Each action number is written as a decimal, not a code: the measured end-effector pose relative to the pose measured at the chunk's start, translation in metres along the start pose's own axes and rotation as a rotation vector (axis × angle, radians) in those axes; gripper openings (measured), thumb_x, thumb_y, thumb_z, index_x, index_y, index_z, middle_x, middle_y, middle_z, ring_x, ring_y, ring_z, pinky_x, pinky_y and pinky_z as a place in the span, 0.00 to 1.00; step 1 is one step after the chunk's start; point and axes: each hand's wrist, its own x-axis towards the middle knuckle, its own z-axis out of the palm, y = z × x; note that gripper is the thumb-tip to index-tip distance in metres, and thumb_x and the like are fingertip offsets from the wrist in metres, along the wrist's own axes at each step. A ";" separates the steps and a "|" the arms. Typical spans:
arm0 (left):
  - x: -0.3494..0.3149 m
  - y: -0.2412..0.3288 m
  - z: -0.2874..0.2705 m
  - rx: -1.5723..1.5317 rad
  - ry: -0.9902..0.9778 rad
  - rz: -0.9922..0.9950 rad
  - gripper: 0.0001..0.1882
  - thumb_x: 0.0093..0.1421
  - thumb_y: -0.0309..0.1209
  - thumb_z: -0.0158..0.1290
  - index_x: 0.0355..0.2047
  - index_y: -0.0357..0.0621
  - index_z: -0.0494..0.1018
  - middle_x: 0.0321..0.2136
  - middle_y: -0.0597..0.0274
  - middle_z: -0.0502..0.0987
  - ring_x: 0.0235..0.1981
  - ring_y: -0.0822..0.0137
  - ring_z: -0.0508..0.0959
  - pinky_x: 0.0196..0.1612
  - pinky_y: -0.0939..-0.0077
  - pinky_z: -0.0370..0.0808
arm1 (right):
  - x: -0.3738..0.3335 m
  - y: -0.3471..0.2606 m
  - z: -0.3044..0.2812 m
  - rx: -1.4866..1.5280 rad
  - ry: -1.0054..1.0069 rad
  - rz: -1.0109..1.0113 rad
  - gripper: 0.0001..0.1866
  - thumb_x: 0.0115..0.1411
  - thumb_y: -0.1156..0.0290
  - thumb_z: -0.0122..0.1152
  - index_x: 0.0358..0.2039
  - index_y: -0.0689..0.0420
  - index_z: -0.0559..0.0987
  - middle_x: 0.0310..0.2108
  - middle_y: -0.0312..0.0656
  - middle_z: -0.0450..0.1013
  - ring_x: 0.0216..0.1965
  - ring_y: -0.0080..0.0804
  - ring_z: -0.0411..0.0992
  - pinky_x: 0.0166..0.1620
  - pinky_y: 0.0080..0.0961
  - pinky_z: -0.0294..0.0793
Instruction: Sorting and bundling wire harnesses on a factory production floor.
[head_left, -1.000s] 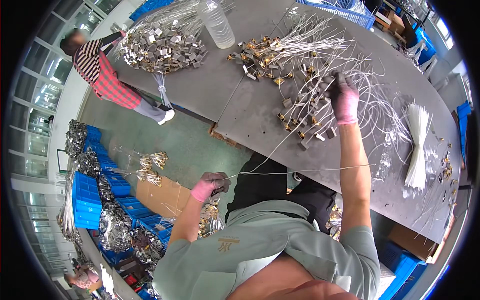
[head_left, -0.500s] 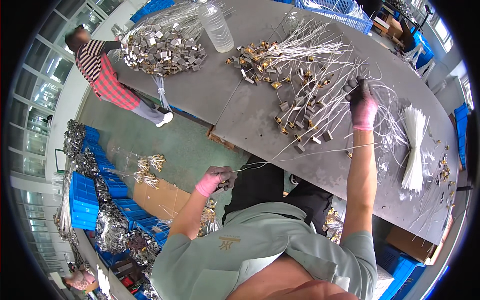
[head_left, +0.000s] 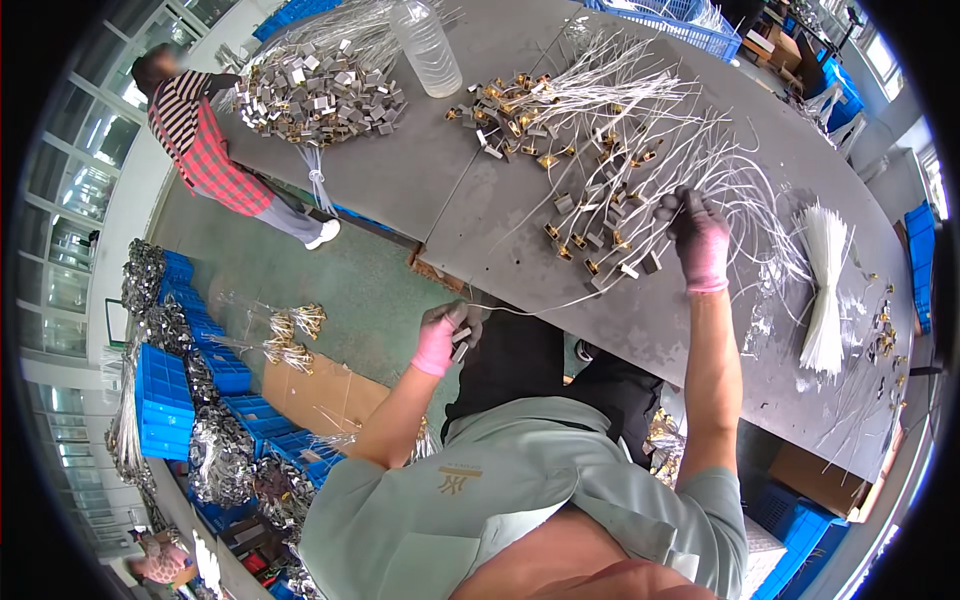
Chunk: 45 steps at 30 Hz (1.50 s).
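My left hand [head_left: 448, 335], in a pink glove with dark fingers, is closed in front of the table's near edge. It grips a white wire [head_left: 545, 311]; small grey metal blocks [head_left: 461, 345] show at its fingers. The wire runs right, over the table edge, toward the pile. My right hand [head_left: 694, 240], gloved alike, has its fingers curled at the white wires right of the pile; they seem closed on wire, though the fingertips are partly hidden. Between the hands lies a spread pile of wired parts [head_left: 600, 220] with grey blocks and brass-coloured pieces.
A tied white wire bundle [head_left: 825, 290] lies at the right of the grey table [head_left: 500, 240]. A clear bottle [head_left: 428, 50] and a heap of grey blocks [head_left: 315, 95] stand at the far left. Another person [head_left: 200, 140] works there. Blue crates [head_left: 165, 400] line the floor.
My right hand has come nearer and slightly left. My left hand has risen a little, and grey blocks now show at its fingers. The long wire across my right forearm no longer shows.
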 end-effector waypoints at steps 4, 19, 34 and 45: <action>0.009 0.005 0.014 0.578 -0.072 0.427 0.13 0.57 0.35 0.56 0.23 0.36 0.74 0.17 0.62 0.72 0.18 0.73 0.71 0.22 0.77 0.66 | -0.026 0.000 -0.008 -0.271 0.058 -0.039 0.15 0.65 0.64 0.50 0.42 0.65 0.75 0.33 0.44 0.78 0.31 0.28 0.78 0.29 0.17 0.72; 0.003 -0.058 -0.008 1.054 -0.036 0.622 0.08 0.56 0.31 0.54 0.26 0.38 0.77 0.23 0.55 0.75 0.25 0.58 0.76 0.29 0.69 0.73 | -0.096 0.106 -0.029 -0.514 0.138 0.081 0.14 0.61 0.66 0.57 0.39 0.64 0.80 0.31 0.39 0.78 0.33 0.21 0.74 0.39 0.20 0.71; 0.039 -0.036 0.058 0.376 0.001 0.394 0.17 0.64 0.37 0.47 0.26 0.34 0.70 0.20 0.65 0.70 0.16 0.74 0.69 0.21 0.77 0.67 | -0.072 0.099 -0.035 -0.041 0.023 0.528 0.18 0.66 0.61 0.50 0.41 0.66 0.75 0.32 0.47 0.77 0.26 0.29 0.76 0.28 0.20 0.73; 0.112 -0.012 0.151 0.439 -0.133 0.515 0.14 0.62 0.32 0.49 0.44 0.40 0.74 0.37 0.58 0.78 0.40 0.68 0.77 0.45 0.75 0.71 | -0.027 0.024 -0.006 -0.082 -0.039 0.091 0.16 0.65 0.62 0.50 0.41 0.66 0.73 0.30 0.45 0.76 0.25 0.30 0.76 0.27 0.23 0.75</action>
